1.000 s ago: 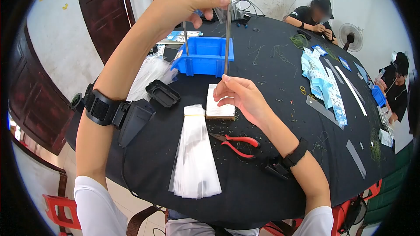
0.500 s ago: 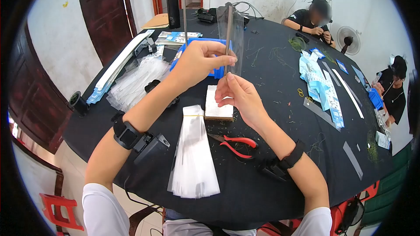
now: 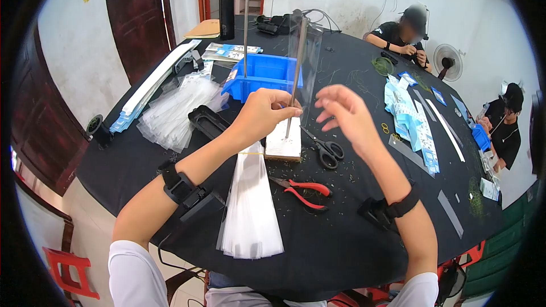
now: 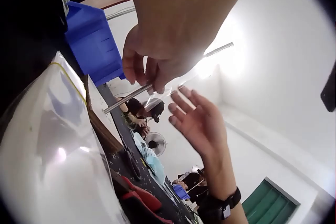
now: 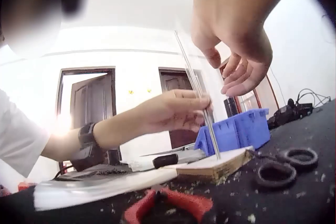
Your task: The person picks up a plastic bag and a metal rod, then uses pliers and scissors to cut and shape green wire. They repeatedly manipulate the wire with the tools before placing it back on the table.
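Note:
My left hand (image 3: 266, 112) pinches a thin upright metal rod (image 3: 298, 68) low down, between thumb and fingers. The rod's foot meets the white top of a small block (image 3: 276, 146), and it leans slightly. A clear plastic sleeve (image 3: 313, 48) hangs along the rod, its lower part at my left fingertips. To the right of the rod, my right hand (image 3: 348, 115) is held in the air, fingers loosely bent with nothing in them. The right wrist view shows the left thumb and fingers at the rod (image 5: 210, 129), above the block (image 5: 212, 167).
Black scissors (image 3: 329, 150) and red-handled pliers (image 3: 307, 189) lie near the block. A banded fan of clear sleeves (image 3: 250, 210) is in front. Behind are a blue bin (image 3: 264, 71), a second rod (image 3: 246, 23) and loose sleeves (image 3: 179, 111). Two people sit across the table (image 3: 364, 216).
My left hand has come down the rod from its top to near the block, the clear sleeve now alongside the rod. My right hand has let go and moved right, uncovering the scissors.

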The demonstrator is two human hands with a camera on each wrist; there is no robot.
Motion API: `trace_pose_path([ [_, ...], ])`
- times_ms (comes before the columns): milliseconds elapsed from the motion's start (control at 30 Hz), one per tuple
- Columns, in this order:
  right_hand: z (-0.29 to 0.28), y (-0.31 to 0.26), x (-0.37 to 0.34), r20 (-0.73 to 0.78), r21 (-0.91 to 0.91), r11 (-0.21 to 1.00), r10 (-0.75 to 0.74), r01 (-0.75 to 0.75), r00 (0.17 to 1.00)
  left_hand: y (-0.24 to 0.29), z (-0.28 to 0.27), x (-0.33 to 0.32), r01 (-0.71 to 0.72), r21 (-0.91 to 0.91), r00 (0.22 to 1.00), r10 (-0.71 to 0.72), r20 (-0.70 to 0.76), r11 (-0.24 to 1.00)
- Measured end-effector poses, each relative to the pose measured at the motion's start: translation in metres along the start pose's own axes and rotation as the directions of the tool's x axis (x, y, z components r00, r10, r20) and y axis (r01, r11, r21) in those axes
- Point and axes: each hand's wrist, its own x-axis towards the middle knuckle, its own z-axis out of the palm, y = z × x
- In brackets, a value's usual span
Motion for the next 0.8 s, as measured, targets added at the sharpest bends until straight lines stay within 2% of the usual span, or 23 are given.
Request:
trace_pose_path([
  [133, -0.001, -0.039, 0.010, -0.014, -0.116, 0.973, -0.205, 0.202, 0.979, -0.002, 0.004, -0.002, 0.079, -0.030, 0.997, -0.078, 0.022, 0.996],
  [233, 0.002, -0.062, 0.026, -0.034, -0.284, 0.864, -0.443, 0.416, 0.896, -0.009, 0.009, -0.003, 0.088, -0.104, 0.996, -0.086, 0.031, 0.991],
  [333, 0.003, -0.083, 0.041, 0.041, -0.361, 0.742, -0.593, 0.565, 0.805, -0.012, 0.011, -0.003, 0.095, -0.146, 0.995, -0.090, 0.042, 0.985],
  [467, 0.004, -0.094, 0.054, 0.101, -0.395, 0.703, -0.606, 0.591, 0.789, -0.014, 0.012, -0.003, 0.078, -0.156, 0.997, -0.073, 0.037, 0.985],
  [567, 0.003, -0.104, 0.052, 0.151, -0.458, 0.706, -0.537, 0.540, 0.830, -0.013, 0.012, -0.004, 0.074, -0.171, 0.997, -0.070, 0.030, 0.983],
  [667, 0.000, -0.108, 0.052, 0.174, -0.478, 0.678, -0.550, 0.558, 0.817, -0.014, 0.012, -0.004, 0.076, -0.169, 0.997, -0.071, 0.035, 0.983],
  [767, 0.002, -0.106, 0.052, 0.126, -0.499, 0.609, -0.653, 0.616, 0.747, -0.015, 0.013, -0.004, 0.068, -0.173, 0.997, -0.064, 0.031, 0.983],
  [800, 0.001, -0.107, 0.052, 0.158, -0.520, 0.612, -0.617, 0.596, 0.771, -0.014, 0.013, -0.004, 0.064, -0.176, 0.998, -0.060, 0.026, 0.982],
])
